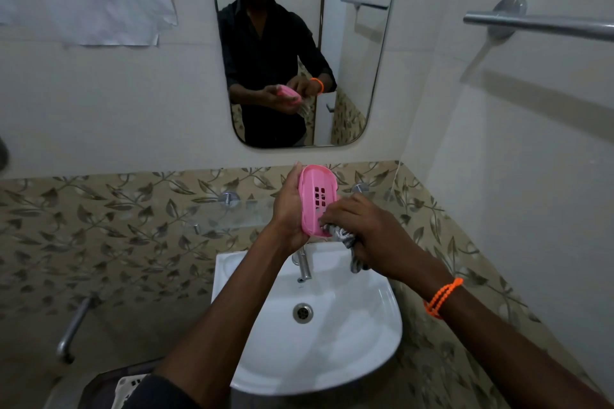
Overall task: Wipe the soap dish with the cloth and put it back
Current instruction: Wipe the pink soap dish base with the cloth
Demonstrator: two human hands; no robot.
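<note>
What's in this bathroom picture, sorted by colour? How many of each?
Pink: 1, soap dish
Orange: 1, bead bracelet
White: 1, washbasin
Grey: 1, cloth
Metal: 2, tap and towel bar
Total: 6

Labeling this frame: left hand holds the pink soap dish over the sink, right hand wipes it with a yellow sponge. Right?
One thing is off: the right hand wipes with a grey cloth, not a yellow sponge. The head view shows it bunched at the dish's lower end. The rest stands: the left hand holds the pink soap dish over the sink.
</note>
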